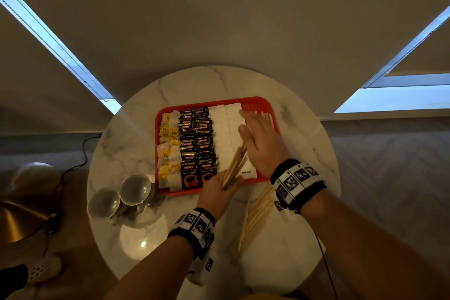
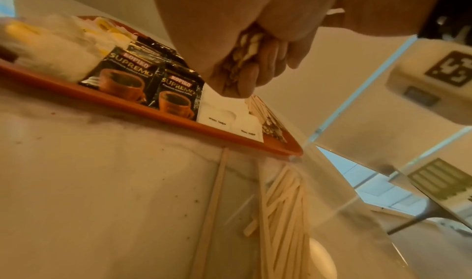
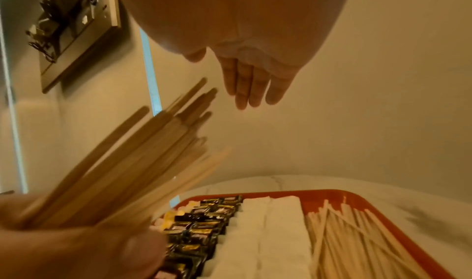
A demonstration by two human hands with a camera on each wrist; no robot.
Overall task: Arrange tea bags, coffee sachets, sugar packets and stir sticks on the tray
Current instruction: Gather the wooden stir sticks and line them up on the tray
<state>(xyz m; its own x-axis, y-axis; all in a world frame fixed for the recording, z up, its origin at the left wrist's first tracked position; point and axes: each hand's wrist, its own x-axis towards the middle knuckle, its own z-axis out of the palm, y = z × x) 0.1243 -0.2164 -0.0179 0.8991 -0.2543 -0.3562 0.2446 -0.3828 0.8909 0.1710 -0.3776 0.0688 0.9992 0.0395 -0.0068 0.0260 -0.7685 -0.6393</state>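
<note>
An orange tray (image 1: 258,101) on the round marble table holds, from left to right, tea bags (image 1: 168,146), black coffee sachets (image 1: 197,143), white sugar packets (image 1: 226,134) and some stir sticks (image 3: 357,241). My left hand (image 1: 219,190) grips a bundle of wooden stir sticks (image 1: 236,165) at the tray's near edge, and the sticks fan up towards the right hand. With its fingers straight, my right hand (image 1: 260,136) hovers flat over the right part of the tray and holds nothing. The right wrist view shows its fingers (image 3: 251,85) spread above the tray.
Loose stir sticks (image 1: 255,217) lie on the table just below the tray. Two metal cups (image 1: 121,195) stand at the table's left. A cable (image 1: 80,156) runs over the floor on the left. The table edge (image 1: 333,153) curves close by on the right.
</note>
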